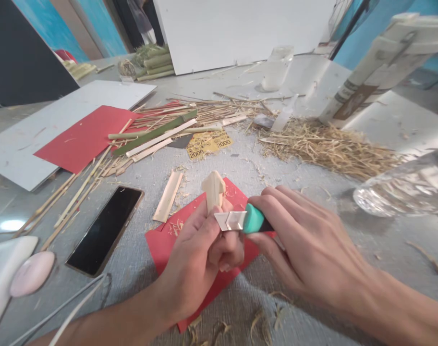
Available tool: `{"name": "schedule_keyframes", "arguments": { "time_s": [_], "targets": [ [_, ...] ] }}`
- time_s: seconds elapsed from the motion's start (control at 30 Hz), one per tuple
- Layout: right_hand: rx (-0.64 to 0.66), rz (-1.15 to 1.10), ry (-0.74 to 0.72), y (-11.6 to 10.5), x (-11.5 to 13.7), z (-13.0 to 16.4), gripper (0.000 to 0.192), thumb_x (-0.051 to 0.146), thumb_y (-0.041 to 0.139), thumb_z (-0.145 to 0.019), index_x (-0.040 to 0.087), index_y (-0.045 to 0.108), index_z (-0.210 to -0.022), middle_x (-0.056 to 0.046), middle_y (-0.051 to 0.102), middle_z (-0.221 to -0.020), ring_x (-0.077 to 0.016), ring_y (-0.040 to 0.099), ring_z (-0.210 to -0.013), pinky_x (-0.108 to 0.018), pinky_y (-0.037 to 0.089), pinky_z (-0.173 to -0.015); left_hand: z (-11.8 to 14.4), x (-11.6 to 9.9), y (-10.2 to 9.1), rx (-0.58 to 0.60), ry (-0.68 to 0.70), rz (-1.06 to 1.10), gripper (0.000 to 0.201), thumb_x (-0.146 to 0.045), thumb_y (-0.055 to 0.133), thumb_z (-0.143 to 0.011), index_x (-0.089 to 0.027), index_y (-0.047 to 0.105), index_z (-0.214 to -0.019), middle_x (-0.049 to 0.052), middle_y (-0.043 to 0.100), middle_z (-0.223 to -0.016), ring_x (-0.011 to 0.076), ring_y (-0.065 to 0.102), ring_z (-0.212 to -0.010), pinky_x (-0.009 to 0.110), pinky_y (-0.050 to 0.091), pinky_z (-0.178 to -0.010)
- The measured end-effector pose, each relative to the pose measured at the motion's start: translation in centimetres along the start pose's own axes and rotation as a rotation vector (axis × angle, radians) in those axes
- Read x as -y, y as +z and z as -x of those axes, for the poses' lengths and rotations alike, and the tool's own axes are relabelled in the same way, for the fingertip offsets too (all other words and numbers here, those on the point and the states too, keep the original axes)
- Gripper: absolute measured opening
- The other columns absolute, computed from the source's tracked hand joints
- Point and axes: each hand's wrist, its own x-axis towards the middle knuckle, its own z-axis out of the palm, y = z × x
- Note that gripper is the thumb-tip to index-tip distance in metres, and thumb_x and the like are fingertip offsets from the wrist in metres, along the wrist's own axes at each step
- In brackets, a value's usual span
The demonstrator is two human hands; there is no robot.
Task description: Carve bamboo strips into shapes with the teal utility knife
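My left hand (200, 254) grips a pale carved bamboo piece (213, 188) with an arrow-shaped top, holding it upright above a small red paper sheet (161, 245). My right hand (305, 245) holds a utility knife with a teal and black handle (255, 218). Its silver blade (230, 220) points left and rests against the bamboo piece near my left thumb. Fine shavings lie on the red sheet.
A black phone (105, 228) lies left of my hands, a flat bamboo strip (167, 196) beside it. Bamboo sticks and strips (154, 134), a larger red sheet (84, 137), a shavings pile (330, 146), a plastic bottle (402, 190) and a white bottle (377, 67) surround the grey table.
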Motion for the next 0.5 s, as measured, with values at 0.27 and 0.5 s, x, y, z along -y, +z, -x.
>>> {"name": "schedule_keyframes", "arguments": {
  "time_s": [0.27,0.5],
  "targets": [
    [0.017,-0.003,0.031,0.14,0.09,0.00,0.021,0.030,0.049,-0.109,0.020,0.056,-0.092,-0.002,0.057,-0.077,-0.0189,0.050,-0.067,-0.031,0.036,-0.061,-0.02,0.04,0.07,-0.038,-0.035,0.019,0.039,-0.044,0.060,-0.108,-0.023,0.042,-0.080,-0.010,0.034,-0.057,0.0086,0.029,-0.050,0.022,0.034,-0.056],
    [0.030,-0.033,0.075,0.39,0.13,0.21,0.022,0.031,0.047,-0.110,0.020,0.058,-0.095,-0.003,0.060,-0.079,-0.0198,0.053,-0.069,-0.032,0.035,-0.063,0.12,-0.05,0.38,-0.074,-0.071,0.036,0.037,-0.040,0.054,-0.110,-0.022,0.043,-0.079,-0.009,0.034,-0.058,0.0092,0.030,-0.052,0.024,0.034,-0.058]
  ]
}}
